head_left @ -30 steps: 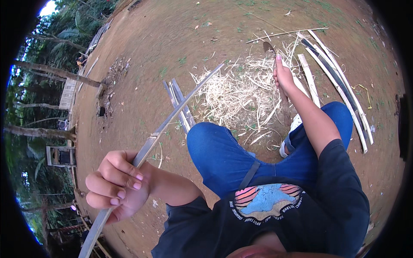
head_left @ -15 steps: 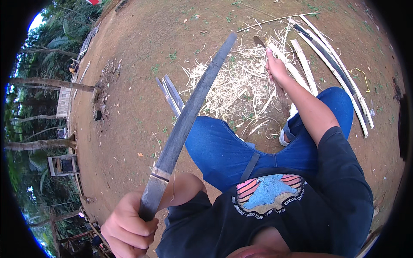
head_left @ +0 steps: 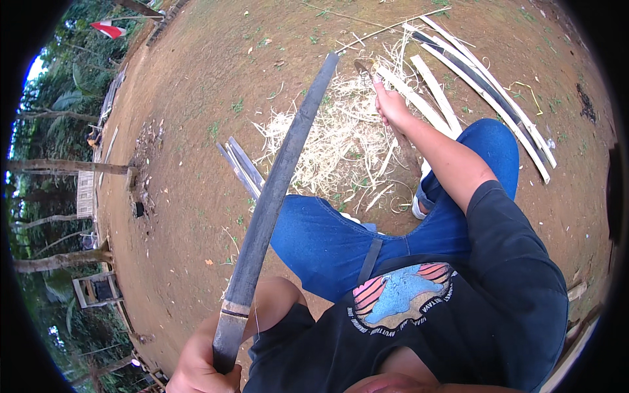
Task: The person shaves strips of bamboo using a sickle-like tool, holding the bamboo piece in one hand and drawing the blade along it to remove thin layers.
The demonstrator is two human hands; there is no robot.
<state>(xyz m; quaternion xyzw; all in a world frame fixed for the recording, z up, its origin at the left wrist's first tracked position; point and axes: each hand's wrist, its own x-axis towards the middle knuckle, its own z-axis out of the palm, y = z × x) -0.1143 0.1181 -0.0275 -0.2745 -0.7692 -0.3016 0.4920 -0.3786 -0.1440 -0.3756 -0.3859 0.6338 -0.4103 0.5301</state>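
My left hand point(head_left: 202, 365) is closed around the lower end of a long, dark grey bamboo strip point(head_left: 278, 177). The strip slants up and to the right, narrowing at its far end, with a pale, dark-lined node near my grip. Out over the ground, my right hand point(head_left: 392, 106) grips a knife point(head_left: 407, 152). Its long handle runs back toward my leg, and the short, dark, curved blade shows beyond my fingers. The blade is apart from the strip. Below the knife lies a heap of pale curled shavings point(head_left: 341, 141).
Pale split bamboo pieces point(head_left: 432, 92) lie beyond my right knee, with longer strips point(head_left: 491, 85) at the far right. A few grey strips point(head_left: 241, 167) rest beside my left knee. A yellow cord point(head_left: 532, 97) is on the dirt. Trees point(head_left: 72, 167) stand at the left.
The view has shifted, so the ground things sit further left. My left hand and the bamboo strip's lower end have dropped a little in view. Both hands keep their holds.
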